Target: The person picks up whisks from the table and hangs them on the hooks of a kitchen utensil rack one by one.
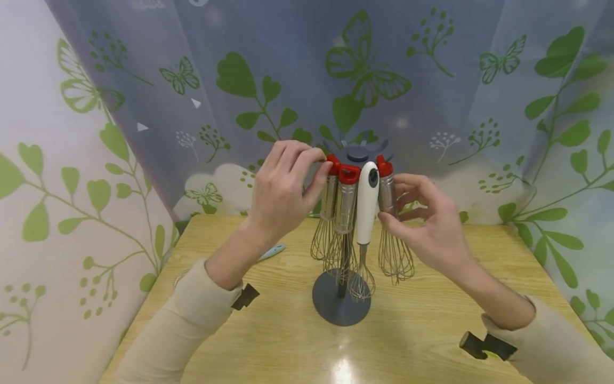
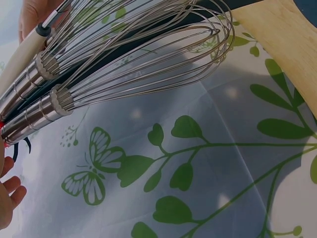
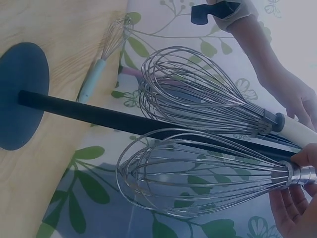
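A dark rotating-style utensil stand [image 1: 341, 314] has several whisks hanging around its hooked top. My left hand [image 1: 285, 184] pinches the red end of the leftmost metal-handled whisk [image 1: 329, 197]. Beside it hang another red-capped metal whisk [image 1: 346, 208] and a white-handled whisk [image 1: 367, 213]. On the right side, my right hand [image 1: 431, 224] holds the metal handle of a third red-capped whisk [image 1: 386, 194], thumb in front and fingers behind. In the right wrist view, that whisk's wire head [image 3: 198, 173] hangs along the dark pole [image 3: 89, 113].
A light-blue-handled whisk [image 3: 93, 82] lies on the wooden table [image 1: 268, 330], left of the stand and partly behind my left forearm in the head view. Behind the table hangs a curtain [image 1: 288, 42] printed with leaves and butterflies.
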The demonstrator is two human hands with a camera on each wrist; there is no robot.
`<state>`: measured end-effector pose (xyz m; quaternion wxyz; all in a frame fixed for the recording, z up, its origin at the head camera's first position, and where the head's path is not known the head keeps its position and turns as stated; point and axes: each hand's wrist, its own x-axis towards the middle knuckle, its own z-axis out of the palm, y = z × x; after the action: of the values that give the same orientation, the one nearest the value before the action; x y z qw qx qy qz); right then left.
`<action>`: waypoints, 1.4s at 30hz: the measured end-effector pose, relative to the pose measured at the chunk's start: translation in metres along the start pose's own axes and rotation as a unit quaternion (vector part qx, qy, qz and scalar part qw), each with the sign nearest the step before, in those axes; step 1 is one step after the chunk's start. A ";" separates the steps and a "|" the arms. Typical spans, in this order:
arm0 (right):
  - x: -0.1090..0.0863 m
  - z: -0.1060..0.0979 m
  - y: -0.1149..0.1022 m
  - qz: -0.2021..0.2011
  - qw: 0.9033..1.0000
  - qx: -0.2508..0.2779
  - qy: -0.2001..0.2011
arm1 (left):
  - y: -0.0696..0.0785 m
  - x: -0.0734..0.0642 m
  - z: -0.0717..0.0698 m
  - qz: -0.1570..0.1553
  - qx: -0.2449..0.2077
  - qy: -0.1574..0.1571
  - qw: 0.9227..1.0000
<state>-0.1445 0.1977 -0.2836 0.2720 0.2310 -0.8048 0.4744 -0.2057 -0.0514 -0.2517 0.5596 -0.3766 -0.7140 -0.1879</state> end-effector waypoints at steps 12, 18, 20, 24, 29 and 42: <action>-0.005 0.008 0.002 0.006 1.000 0.014 0.008 | 0.001 0.000 -0.001 0.003 0.002 0.002 1.000; -0.005 0.008 0.001 0.009 1.000 0.022 0.001 | 0.001 -0.001 0.000 0.001 0.000 0.003 1.000; -0.005 0.008 0.001 0.011 1.000 0.025 -0.002 | 0.001 -0.001 -0.001 0.001 0.000 0.002 1.000; -0.005 0.008 0.001 0.012 0.999 0.029 -0.008 | 0.002 -0.001 0.000 0.000 -0.002 0.001 1.000; -0.006 0.009 0.001 0.014 0.999 0.029 -0.007 | 0.002 -0.001 0.000 -0.001 -0.003 0.000 1.000; -0.007 0.008 0.001 0.011 0.999 0.026 -0.014 | 0.002 -0.002 0.000 -0.002 0.000 -0.005 1.000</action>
<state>-0.1418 0.1917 -0.2922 0.2495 0.2352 -0.7983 0.4952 -0.2047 -0.0507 -0.2539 0.5553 -0.3762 -0.7177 -0.1873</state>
